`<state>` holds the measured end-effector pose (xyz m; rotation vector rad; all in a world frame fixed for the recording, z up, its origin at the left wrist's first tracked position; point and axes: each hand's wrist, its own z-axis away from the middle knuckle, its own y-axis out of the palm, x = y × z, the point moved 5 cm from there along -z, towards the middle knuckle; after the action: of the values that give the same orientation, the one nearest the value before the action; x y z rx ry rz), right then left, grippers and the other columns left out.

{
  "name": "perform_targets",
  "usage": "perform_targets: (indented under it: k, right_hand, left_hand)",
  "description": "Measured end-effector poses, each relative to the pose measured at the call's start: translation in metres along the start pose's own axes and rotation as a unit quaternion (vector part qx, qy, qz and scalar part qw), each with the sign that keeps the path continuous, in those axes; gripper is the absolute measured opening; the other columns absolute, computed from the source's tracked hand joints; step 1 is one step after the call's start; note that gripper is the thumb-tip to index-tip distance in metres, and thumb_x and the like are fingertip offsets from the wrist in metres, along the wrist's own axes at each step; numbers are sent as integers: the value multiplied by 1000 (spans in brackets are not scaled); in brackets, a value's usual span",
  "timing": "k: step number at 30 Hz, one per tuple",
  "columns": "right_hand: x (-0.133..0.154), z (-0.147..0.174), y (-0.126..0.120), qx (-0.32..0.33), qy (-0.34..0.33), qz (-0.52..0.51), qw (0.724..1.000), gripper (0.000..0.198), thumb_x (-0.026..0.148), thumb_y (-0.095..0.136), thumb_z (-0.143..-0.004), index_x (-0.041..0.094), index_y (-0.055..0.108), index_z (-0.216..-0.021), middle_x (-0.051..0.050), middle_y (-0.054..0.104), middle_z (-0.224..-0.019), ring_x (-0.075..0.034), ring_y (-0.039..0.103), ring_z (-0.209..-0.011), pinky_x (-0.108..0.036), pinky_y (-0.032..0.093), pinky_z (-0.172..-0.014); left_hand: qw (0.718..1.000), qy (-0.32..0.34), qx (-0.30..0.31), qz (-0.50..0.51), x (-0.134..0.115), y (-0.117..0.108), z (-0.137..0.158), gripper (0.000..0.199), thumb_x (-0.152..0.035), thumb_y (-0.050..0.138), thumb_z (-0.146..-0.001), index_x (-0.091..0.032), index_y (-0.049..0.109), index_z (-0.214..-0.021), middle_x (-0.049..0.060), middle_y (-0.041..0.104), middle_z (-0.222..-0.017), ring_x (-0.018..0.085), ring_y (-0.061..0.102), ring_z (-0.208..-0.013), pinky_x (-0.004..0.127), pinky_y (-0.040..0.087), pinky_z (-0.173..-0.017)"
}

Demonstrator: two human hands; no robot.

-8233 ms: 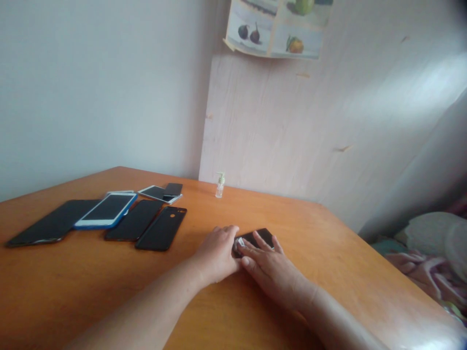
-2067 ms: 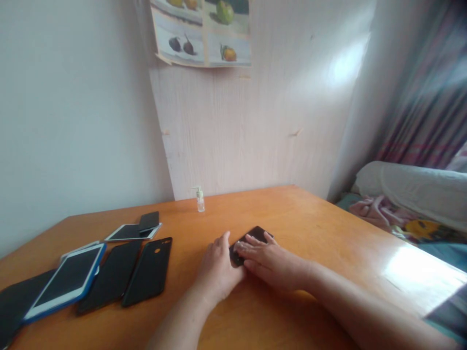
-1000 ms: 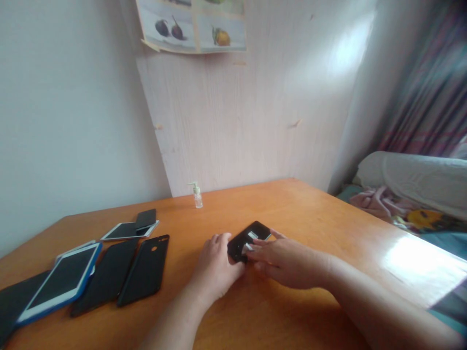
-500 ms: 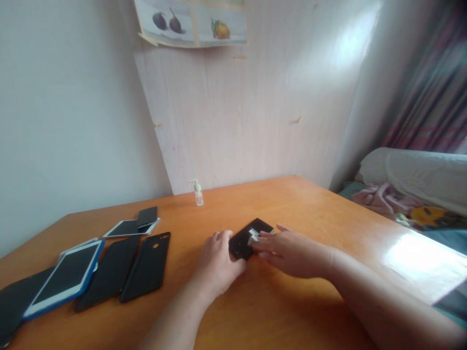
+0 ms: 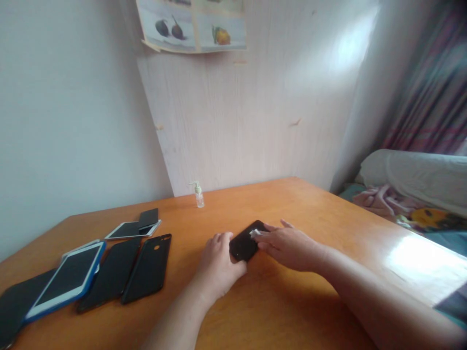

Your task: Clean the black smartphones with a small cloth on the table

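Observation:
A black smartphone [image 5: 243, 244] lies at a slant on the orange-brown wooden table [image 5: 292, 316]. My left hand [image 5: 221, 262] grips its near left end, with the thumb on the near edge and the fingers at the far edge. Over its right part is my right hand [image 5: 288, 243], whose fingers press a small crumpled white tissue [image 5: 256, 234] against the dark surface. The far right corner of the phone is partly hidden by my right fingers.
To the left lie a tablet in a blue case [image 5: 69, 277], two black phone cases [image 5: 148, 272] [image 5: 111, 274], and a white tablet [image 5: 122, 230] with a dark phone [image 5: 149, 218] on it. A clear pump bottle [image 5: 199, 195] stands near the back edge.
My right hand has shifted slightly over the phone, and the tissue has moved a little to the right. My left hand keeps its hold. The view has tilted slightly.

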<state>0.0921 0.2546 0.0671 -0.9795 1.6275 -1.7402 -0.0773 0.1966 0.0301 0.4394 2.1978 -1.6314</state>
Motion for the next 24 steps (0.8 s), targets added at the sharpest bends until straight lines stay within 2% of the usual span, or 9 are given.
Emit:
perform_targets:
  k: [2, 4, 8, 10, 15, 17, 19, 22, 24]
  right_hand:
    - [-17, -3, 1, -15, 59, 28, 998, 43, 36, 29, -98, 25, 56, -130, -11, 59, -132, -34, 39, -135, -68, 16, -107]
    - [-15, -4, 2, -24, 58, 31, 998, 43, 35, 30, -98, 23, 56, -129, -12, 59, -132, -34, 38, -135, -68, 16, -107]
    - [26, -1, 5, -2, -80, -45, 996, 41, 37, 29, -99, 29, 56, -130, -6, 55, -138, -27, 37, -136, -57, 17, -113]
    - [33, 0, 8, 13, -113, -69, 991, 43, 39, 26, -100, 32, 54, -132, -2, 53, -140, -25, 35, -138, -54, 16, -114]
    - [-16, -11, 13, -7, 52, -10, 999, 46, 41, 28, -99, 30, 48, -139, -6, 48, -144, -34, 29, -140, -69, 12, -108]
    - [-24, -11, 13, -17, 91, 8, 996, 47, 40, 28, -98, 28, 47, -140, -7, 46, -146, -36, 27, -140, -71, 12, -107]
    - [-10, -10, 13, -9, 53, -7, 999, 47, 39, 27, -99, 28, 45, -141, -6, 43, -148, -34, 26, -141, -69, 14, -108]
    - [26, -6, 13, 22, -70, -58, 996, 46, 40, 25, -100, 33, 40, -144, -1, 40, -150, -29, 23, -143, -63, 14, -113]
    - [32, -7, 13, 31, -96, -70, 992, 46, 41, 23, -101, 36, 39, -144, 1, 39, -151, -28, 22, -144, -62, 11, -114]
  left_hand:
    - [1000, -6, 2, 2, 1, 0, 0, 59, -29, 66, -68, -20, 48, -123, 11, 59, -117, 27, 52, -112, 36, 39, -96]
    - [1000, -11, 4, 4, 1, 0, -1, 61, -28, 67, -67, -20, 47, -124, 10, 59, -118, 27, 52, -113, 37, 38, -98]
    - [1000, -8, -3, 6, -1, 0, 0, 53, -31, 65, -68, -18, 51, -118, 12, 59, -116, 28, 52, -111, 37, 40, -94]
    - [1000, -13, -7, 6, -1, 0, 1, 52, -31, 65, -68, -19, 52, -117, 12, 60, -116, 28, 53, -111, 37, 41, -94]
    - [1000, -2, -14, 0, -2, 2, 2, 55, -29, 66, -66, -21, 51, -118, 10, 60, -116, 27, 54, -110, 35, 41, -95]
    - [1000, 3, -13, -3, -1, 3, 2, 55, -29, 65, -66, -21, 52, -118, 10, 60, -114, 27, 54, -109, 35, 41, -94]
    - [1000, 5, -14, -4, -1, 4, 2, 55, -31, 65, -67, -20, 51, -119, 10, 61, -114, 27, 54, -108, 35, 42, -93]
    - [1000, 4, -19, -2, -1, 3, 2, 58, -36, 66, -68, -19, 50, -121, 12, 60, -115, 28, 54, -109, 36, 42, -92]
    - [1000, 1, -20, -2, -2, 3, 2, 55, -36, 66, -68, -19, 51, -119, 12, 61, -114, 28, 54, -108, 36, 42, -91]
